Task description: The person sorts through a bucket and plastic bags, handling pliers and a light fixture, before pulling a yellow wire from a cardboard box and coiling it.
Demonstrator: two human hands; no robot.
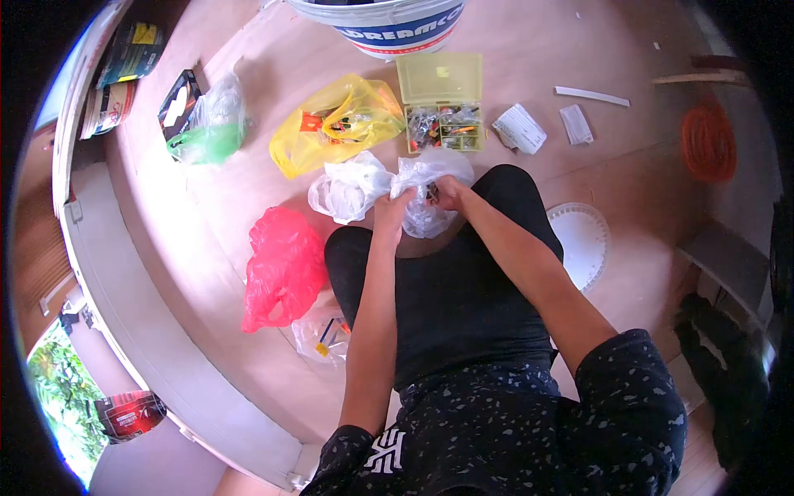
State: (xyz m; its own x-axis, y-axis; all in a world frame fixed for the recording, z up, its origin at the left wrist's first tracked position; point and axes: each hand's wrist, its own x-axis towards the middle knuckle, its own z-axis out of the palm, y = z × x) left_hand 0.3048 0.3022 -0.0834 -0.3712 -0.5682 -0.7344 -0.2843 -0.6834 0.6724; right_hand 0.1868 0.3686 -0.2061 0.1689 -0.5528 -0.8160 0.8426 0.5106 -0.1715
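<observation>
Dark item (432, 194) at right fingers (447, 188), indistinct

Floor (207, 227): pale pinkish-tan.
Far edge: printed white bucket (397, 33), upright.
Centre: yellow bag (289, 153); compartment box (438, 78), lid raised, small parts (423, 126) inside.
Left: black box (178, 103) beside clear-and-green bag (215, 124); red bag (285, 269); clear bag (310, 339), contents partly visible.
Right: white packets (518, 128); white strip (592, 96); round white lid (583, 244).

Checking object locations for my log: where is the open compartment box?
In the head view, the compartment box lies upper centre, right of the yellow plastic bag, between the bucket and right hand.
</observation>
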